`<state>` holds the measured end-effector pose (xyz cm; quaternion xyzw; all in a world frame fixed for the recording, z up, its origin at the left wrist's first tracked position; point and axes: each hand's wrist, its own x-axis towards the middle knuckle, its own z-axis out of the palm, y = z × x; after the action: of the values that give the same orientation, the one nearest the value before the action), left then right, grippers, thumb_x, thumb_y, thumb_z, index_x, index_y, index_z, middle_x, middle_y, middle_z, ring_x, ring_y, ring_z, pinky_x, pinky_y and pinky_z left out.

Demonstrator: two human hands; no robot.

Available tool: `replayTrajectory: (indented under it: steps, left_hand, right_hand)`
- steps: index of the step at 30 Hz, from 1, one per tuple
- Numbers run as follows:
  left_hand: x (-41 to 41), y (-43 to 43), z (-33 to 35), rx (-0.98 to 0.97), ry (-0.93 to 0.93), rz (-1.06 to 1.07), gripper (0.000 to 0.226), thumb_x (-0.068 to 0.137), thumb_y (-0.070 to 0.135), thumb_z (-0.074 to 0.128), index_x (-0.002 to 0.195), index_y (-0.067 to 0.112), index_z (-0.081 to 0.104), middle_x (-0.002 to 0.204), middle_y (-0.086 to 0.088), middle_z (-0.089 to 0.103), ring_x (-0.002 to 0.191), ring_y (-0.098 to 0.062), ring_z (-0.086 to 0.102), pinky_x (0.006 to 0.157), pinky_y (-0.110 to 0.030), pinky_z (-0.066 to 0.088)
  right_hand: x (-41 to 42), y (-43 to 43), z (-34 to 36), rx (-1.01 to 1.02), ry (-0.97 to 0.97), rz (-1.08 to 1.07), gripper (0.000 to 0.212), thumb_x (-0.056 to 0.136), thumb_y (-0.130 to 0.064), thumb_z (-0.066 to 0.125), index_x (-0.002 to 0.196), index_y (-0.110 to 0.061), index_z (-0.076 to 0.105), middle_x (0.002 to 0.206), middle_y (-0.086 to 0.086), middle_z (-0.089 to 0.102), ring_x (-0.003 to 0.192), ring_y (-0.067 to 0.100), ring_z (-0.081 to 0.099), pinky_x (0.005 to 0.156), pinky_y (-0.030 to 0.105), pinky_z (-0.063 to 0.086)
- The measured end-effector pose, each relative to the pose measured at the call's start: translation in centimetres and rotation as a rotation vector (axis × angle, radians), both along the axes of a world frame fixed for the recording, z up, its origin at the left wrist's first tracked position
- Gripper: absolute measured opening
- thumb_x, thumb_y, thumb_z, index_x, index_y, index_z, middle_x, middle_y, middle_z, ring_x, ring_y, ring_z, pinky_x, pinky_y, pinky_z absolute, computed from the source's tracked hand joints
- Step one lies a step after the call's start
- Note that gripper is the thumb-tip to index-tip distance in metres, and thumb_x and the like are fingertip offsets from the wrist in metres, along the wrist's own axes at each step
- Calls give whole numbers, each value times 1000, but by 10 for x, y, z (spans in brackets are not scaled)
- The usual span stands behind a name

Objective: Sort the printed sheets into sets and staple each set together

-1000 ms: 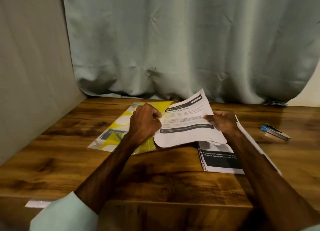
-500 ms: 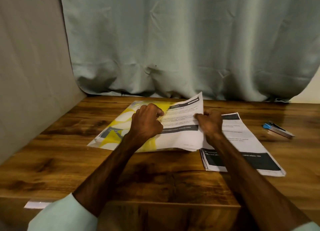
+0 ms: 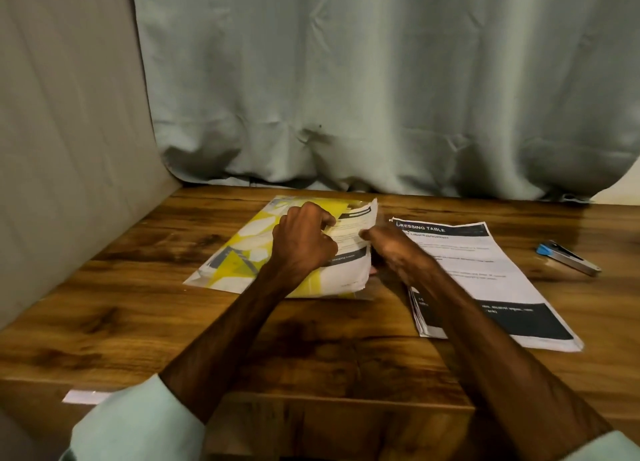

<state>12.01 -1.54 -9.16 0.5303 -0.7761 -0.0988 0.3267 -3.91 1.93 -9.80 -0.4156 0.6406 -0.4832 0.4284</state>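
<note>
Sheets (image 3: 351,242) were pinched in the curled left hand (image 3: 304,242); the right hand (image 3: 396,249) lay at their edge, grip unclear. Squaring edges before stapling seemed wise.

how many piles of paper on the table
2: left pile, white sheets on yellow-patterned ones, held by the left hand, right hand at its edge; right pile, headed DRESSING TABLE, partly under the right forearm.

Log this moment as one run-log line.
left hand: grips printed sheets over yellow folder | right hand: at sheets' right edge, grip unclear | right pile: lying flat | stapler: untouched, far right
</note>
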Motion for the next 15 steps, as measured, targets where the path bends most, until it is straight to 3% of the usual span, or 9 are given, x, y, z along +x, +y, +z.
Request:
replayTrajectory:
  steps: [1, 4, 8, 10, 12, 15]
  left_hand:
    - [0, -1, 0, 1, 1, 4, 40, 79, 14, 68, 115, 30, 75, 109, 6, 72, 112, -22, 61, 91, -38, 53]
    - [-1, -1, -2, -3, 0, 9, 40, 78, 15, 67, 115, 31, 75, 109, 4, 72, 111, -23, 61, 91, -37, 53]
    - [-2, 0, -4, -15, 2, -1, 40, 79, 16, 68, 116, 30, 75, 110, 3, 73, 111, -24, 62, 89, -36, 52]
    - [-3, 1, -4, -22, 7, -4, 40, 79, 15, 68, 116, 29, 75, 111, 2, 73, 113, -25, 62, 89, -36, 51]
    - [-2, 3, -3, -28, 22, -1, 42, 78, 14, 68, 116, 29, 76, 113, 2, 73, 114, -25, 62, 91, -36, 52]
    - [-1, 3, -1, -33, 40, 8, 45, 76, 14, 69, 117, 30, 76, 114, 3, 73, 114, -24, 62, 90, -36, 52]
  right_hand:
    - [-7, 6, 2, 6, -5, 36, 19, 101, 2, 49, 110, -10, 61, 78, -3, 75, 64, 11, 74, 48, 27, 57]
    - [-16, 16, 1, 22, -32, 52, 31, 94, 10, 59, 123, 1, 63, 106, 10, 76, 79, 18, 76, 56, 27, 60]
    - [-3, 5, -10, -23, -109, -65, 21, 89, 17, 60, 108, 9, 65, 88, 13, 75, 64, 20, 76, 48, 28, 57]
    - [9, -4, -16, -53, -136, -99, 23, 83, 20, 62, 103, 10, 65, 93, 21, 75, 70, 31, 77, 56, 41, 61]
    - [21, -10, -21, -87, -143, -109, 28, 75, 19, 64, 96, 1, 68, 97, 22, 75, 78, 39, 76, 64, 54, 62]
    - [30, -20, -31, -149, -33, -116, 22, 62, 3, 71, 78, -11, 75, 83, 11, 76, 79, 40, 75, 63, 60, 62]
